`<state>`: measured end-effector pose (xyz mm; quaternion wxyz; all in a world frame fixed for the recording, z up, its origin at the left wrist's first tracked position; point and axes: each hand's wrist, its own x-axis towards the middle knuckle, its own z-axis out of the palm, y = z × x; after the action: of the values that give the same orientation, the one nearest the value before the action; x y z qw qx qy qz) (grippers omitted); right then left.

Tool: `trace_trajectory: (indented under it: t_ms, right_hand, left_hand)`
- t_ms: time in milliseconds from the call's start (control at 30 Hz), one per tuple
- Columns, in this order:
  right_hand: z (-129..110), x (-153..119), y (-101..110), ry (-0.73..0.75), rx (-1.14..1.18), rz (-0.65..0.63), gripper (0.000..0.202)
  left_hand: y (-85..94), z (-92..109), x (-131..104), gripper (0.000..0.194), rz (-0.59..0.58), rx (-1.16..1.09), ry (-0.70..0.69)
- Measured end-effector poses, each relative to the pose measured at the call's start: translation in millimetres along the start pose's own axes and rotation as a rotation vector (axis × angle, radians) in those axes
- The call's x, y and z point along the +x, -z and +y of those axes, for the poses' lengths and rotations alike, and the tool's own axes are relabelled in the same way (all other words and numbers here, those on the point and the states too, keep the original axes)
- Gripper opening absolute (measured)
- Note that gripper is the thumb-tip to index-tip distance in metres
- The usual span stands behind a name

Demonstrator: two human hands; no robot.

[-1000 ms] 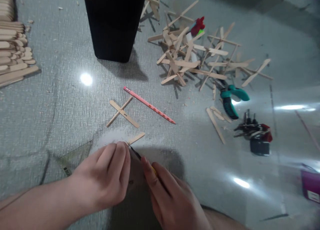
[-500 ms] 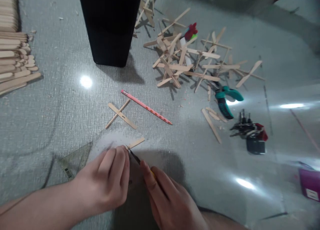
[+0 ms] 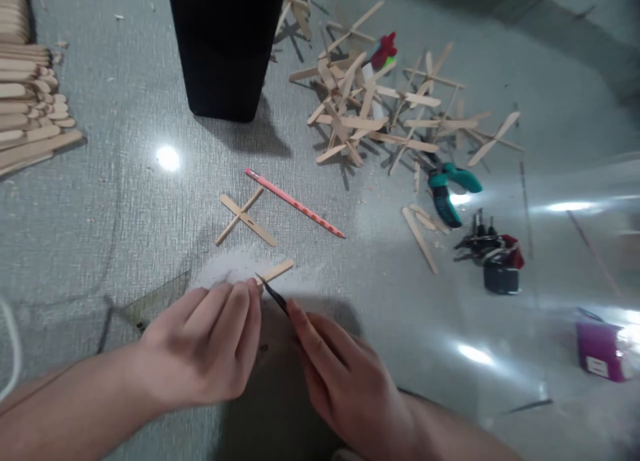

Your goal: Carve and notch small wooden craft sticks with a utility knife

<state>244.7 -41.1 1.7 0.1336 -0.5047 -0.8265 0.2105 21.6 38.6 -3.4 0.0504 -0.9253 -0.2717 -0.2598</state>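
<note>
My left hand (image 3: 205,341) is closed, its fingertips pinching a wooden craft stick (image 3: 280,269) whose far end sticks out to the right. In my right hand (image 3: 345,381) is a craft knife (image 3: 276,297) with a thin, dark, pointed blade. Its tip lies against the stick, right beside my left fingertips; most of the handle is hidden in my grip. Pale dust (image 3: 225,266) covers the table just beyond my left hand. Farther out lies a cross of two craft sticks (image 3: 256,228), the wider one slotted, next to a pink pencil (image 3: 300,206).
A tall black container (image 3: 227,54) stands at the back. Stacked craft sticks (image 3: 25,124) fill the left edge. Crossed-stick pieces (image 3: 350,122) pile up behind, near teal-handled pliers (image 3: 444,201), loose sticks (image 3: 420,241) and a black drill-bit set (image 3: 500,277). A clear set square (image 3: 155,301) lies by my left wrist.
Both hands have shifted slightly up in view, as has the whole scene. The knife's tip now crosses the stick a little farther. My grips on the stick and the knife stay the same.
</note>
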Motion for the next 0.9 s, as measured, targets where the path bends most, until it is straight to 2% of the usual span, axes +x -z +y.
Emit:
trace_trajectory:
  t_ms: [167, 367, 533, 633, 733, 900]
  right_hand:
    - [7, 2, 1, 0.037, 0.069, 0.103, 0.073]
    - [7, 5, 3, -0.022, 0.162, 0.151, 0.070]
    - [11, -2, 4, -0.096, 0.244, 0.181, 0.050]
    - [19, -9, -2, -0.148, 0.400, 0.180, 0.039]
    - [26, -12, -10, -0.226, 0.667, 0.210, 0.037]
    - [29, 5, -13, -0.351, 1.002, 0.295, 0.023]
  left_hand:
    - [3.6, -9, -2, 0.015, 0.038, -0.046, -0.011]
    - [4.8, -9, -13, 0.017, 0.077, 0.009, -0.154]
    - [12.6, -13, -11, 0.010, 0.100, 0.064, -0.201]
    - [19.2, -15, -4, 0.013, 0.067, 0.056, -0.198]
    - [23.5, -15, -3, 0.015, 0.051, 0.061, -0.193]
    - [24.5, -15, -9, 0.020, 0.045, 0.080, -0.221]
